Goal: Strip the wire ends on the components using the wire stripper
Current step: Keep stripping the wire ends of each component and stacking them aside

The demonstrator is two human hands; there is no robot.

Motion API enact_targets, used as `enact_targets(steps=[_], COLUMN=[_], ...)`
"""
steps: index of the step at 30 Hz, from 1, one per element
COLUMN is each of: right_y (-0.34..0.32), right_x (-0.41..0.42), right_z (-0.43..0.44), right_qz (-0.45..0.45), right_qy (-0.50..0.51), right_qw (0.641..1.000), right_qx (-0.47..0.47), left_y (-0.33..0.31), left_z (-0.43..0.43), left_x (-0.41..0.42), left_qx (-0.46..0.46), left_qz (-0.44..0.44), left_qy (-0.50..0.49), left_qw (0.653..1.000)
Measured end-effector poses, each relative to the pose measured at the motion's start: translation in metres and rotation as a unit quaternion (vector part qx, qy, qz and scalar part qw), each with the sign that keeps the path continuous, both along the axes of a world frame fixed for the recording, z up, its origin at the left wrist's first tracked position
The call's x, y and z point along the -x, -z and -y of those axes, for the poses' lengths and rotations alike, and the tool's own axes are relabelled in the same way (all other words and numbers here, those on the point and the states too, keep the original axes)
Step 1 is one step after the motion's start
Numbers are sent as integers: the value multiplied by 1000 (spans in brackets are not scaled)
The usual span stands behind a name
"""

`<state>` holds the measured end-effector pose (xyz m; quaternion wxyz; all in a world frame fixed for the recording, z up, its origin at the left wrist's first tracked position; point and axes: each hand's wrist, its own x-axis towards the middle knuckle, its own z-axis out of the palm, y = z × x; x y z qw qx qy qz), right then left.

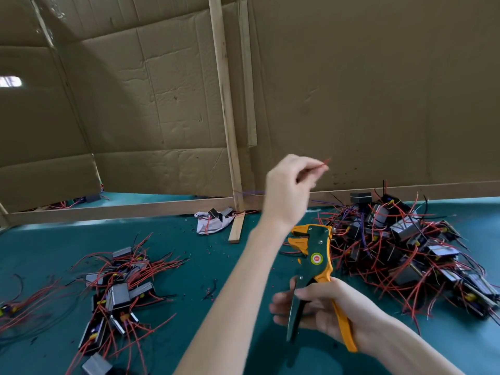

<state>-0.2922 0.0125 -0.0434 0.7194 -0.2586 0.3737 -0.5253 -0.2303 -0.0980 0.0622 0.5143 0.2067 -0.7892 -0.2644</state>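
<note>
Two hands, one wire stripper, two component piles.

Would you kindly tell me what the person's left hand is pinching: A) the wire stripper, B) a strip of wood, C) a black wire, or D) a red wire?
D: the raised left hand pinches a thin red wire at its fingertips, while the right hand grips the wire stripper.

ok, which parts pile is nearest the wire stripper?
The bigger pile on the right: the wire stripper is held just beside its edge. The smaller left pile lies across the table.
</note>
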Motion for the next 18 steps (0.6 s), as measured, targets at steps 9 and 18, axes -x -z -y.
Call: enact_targets(steps=[9, 18], right_y=[2, 6], right_x=[8, 12], right_z=[2, 7], right_qz=[14, -2], right_qy=[38, 48], right_qw=[999, 999], right_qx=[-17, -18], left_y=[18, 38], left_z=[-28, 87], left_x=[40, -148], left_qx=[-95, -193], left_qz=[273, 506], left_qy=[187, -285], left_qw=[939, 791])
